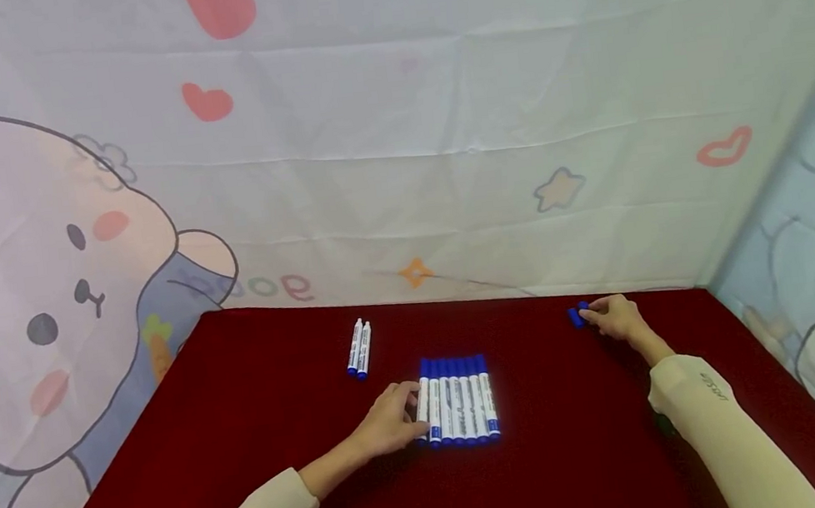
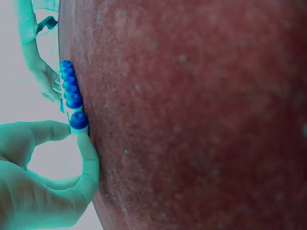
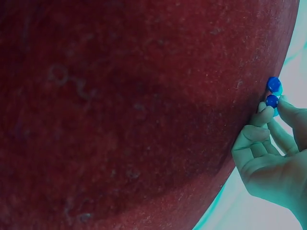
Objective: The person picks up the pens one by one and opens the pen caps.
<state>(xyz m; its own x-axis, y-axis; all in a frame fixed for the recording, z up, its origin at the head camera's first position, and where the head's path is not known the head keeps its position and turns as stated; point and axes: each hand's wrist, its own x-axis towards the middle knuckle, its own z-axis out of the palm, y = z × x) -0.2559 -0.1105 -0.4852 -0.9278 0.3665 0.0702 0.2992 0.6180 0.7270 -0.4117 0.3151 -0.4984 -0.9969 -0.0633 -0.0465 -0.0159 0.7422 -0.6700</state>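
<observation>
Several capped white markers (image 1: pixel 465 402) lie side by side in a row on the dark red tabletop, blue caps pointing away. My left hand (image 1: pixel 389 420) pinches the leftmost marker (image 1: pixel 423 403) between thumb and finger; the left wrist view shows its blue end (image 2: pixel 79 120) between the fingertips, slightly apart from the row. Far to the right, my right hand (image 1: pixel 615 317) pinches a small blue cap (image 3: pixel 272 101) with thumb and fingers. Beside it sits another blue cap (image 1: pixel 575 318), not held.
Two white markers without caps (image 1: pixel 360 350) lie together behind and left of the row. The red table (image 1: pixel 297 342) ends at a printed cloth backdrop (image 1: pixel 392 121) at the back and sides.
</observation>
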